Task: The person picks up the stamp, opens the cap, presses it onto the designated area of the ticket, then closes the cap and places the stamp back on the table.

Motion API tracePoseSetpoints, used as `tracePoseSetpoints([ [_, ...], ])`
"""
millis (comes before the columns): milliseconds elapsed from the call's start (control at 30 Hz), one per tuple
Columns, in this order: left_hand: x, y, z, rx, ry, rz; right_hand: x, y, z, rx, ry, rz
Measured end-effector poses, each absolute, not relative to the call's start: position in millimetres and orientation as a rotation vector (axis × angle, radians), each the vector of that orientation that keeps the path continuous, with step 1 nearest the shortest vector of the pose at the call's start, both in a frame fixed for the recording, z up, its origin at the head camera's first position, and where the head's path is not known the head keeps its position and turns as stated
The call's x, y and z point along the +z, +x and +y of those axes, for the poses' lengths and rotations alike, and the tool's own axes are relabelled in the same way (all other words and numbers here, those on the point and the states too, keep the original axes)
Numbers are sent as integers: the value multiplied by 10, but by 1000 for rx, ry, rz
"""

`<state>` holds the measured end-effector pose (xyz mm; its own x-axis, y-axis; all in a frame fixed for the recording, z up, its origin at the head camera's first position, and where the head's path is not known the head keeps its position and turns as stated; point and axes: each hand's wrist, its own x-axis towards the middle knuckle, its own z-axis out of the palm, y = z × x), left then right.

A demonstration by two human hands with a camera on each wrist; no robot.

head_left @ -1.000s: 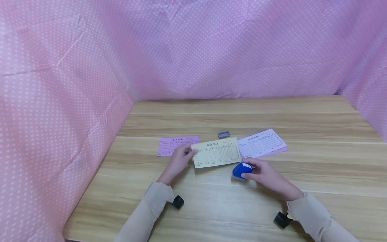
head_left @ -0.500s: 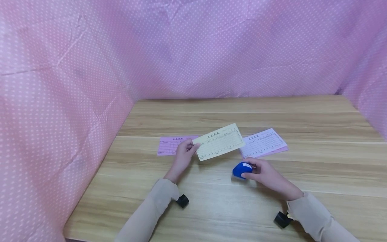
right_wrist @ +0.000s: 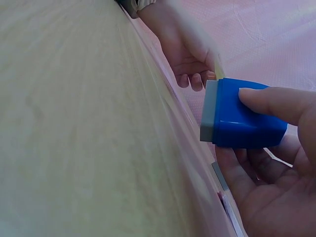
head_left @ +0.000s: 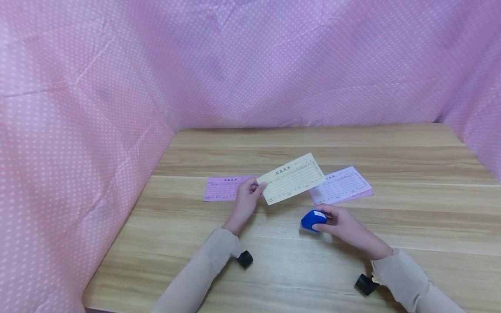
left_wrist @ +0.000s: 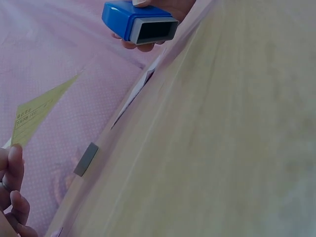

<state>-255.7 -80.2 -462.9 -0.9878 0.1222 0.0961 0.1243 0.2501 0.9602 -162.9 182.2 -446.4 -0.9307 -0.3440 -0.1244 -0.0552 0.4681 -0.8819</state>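
Note:
A pale yellow printed form (head_left: 291, 178) is pinched at its left end between the thumb and fingers of my left hand (head_left: 247, 198). The slip is lifted off the table and slants up to the right; its far corner overlaps the white form in the head view. My right hand (head_left: 344, 226) grips a blue self-inking stamp (head_left: 313, 220), thumb on one side and fingers on the other. In the left wrist view the stamp's grey-rimmed dark face (left_wrist: 154, 30) shows uncovered. The right wrist view shows the blue body (right_wrist: 249, 116) held above the tabletop.
On the wooden table (head_left: 274, 269) a pink form (head_left: 219, 189) lies at left, partly behind my left hand. A white form (head_left: 344, 184) lies on a pink sheet at right. The grey stamp cap (left_wrist: 86, 159) sits farther back. Pink dotted cloth (head_left: 293, 65) surrounds the table.
My left hand has raised the yellow form and moved it right and away from me, tilting its right end up. The grey cap is now hidden behind it in the head view. My right hand stays put.

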Motion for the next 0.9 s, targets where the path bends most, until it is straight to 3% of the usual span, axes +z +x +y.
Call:
tracePoseSetpoints([
  [900,-4637,-2681,-346,-1928,-292,-2474,-4483,-1649,1832,-1494,-357,2394],
])
